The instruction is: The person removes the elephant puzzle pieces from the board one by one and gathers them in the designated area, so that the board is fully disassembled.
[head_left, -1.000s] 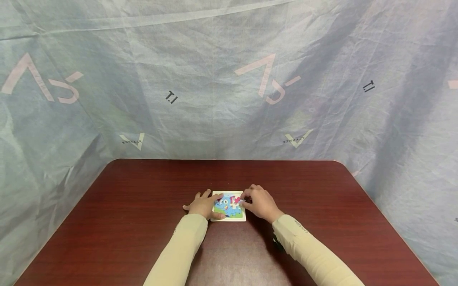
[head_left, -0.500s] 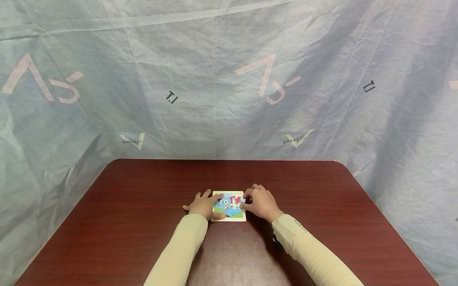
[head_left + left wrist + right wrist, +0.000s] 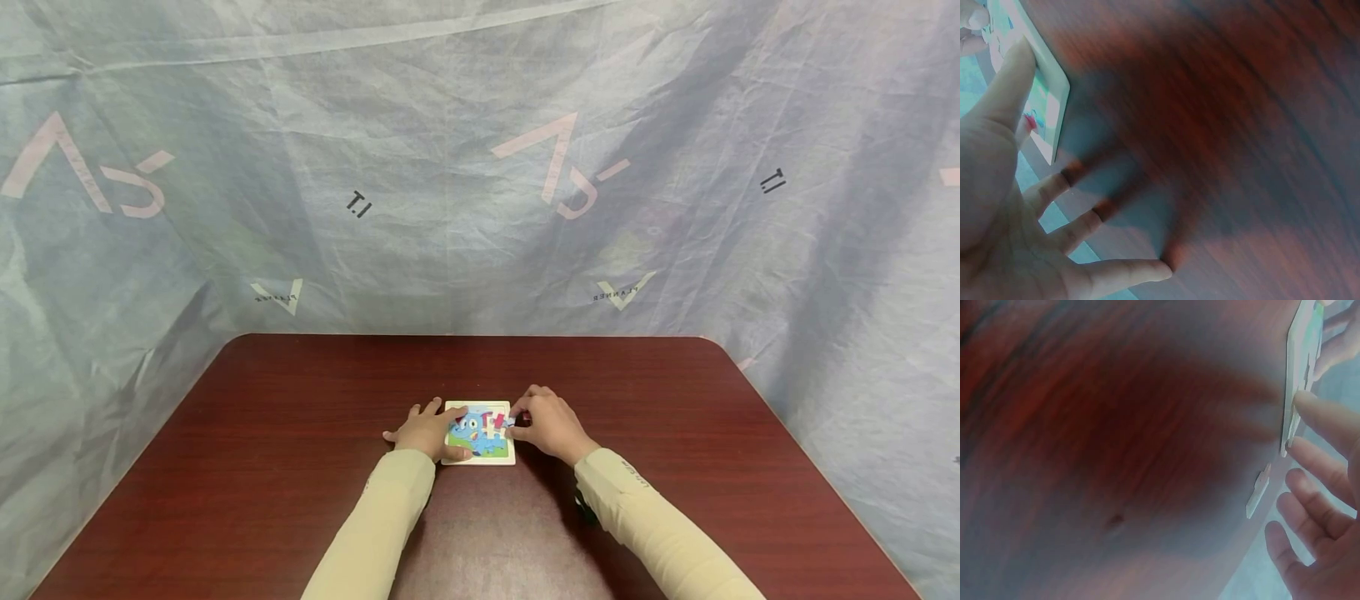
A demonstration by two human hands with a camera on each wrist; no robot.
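Observation:
A small jigsaw puzzle in a pale frame (image 3: 480,463), with a blue cartoon animal on it, lies mid-table. My left hand (image 3: 422,433) holds the board's left side, its thumb and index finger over the picture and the other fingers spread on the table. At the right edge, my right hand (image 3: 551,427) pinches a blue puzzle piece (image 3: 512,422) between thumb and index finger. Pale bare backing (image 3: 491,432) shows beside a red patch (image 3: 499,420) in the upper right of the picture. The right thumb (image 3: 1310,409) meets the board's edge in the right wrist view.
A loose puzzle piece (image 3: 1259,490) lies on the table under the right hand's fingers. The dark red wooden table (image 3: 337,367) has rounded far corners. Grey printed cloth (image 3: 450,167) hangs behind and at both sides.
My right hand has shifted slightly right, taking the pinched puzzle piece from over the picture to the board's right edge. The left hand and the board have stayed put.

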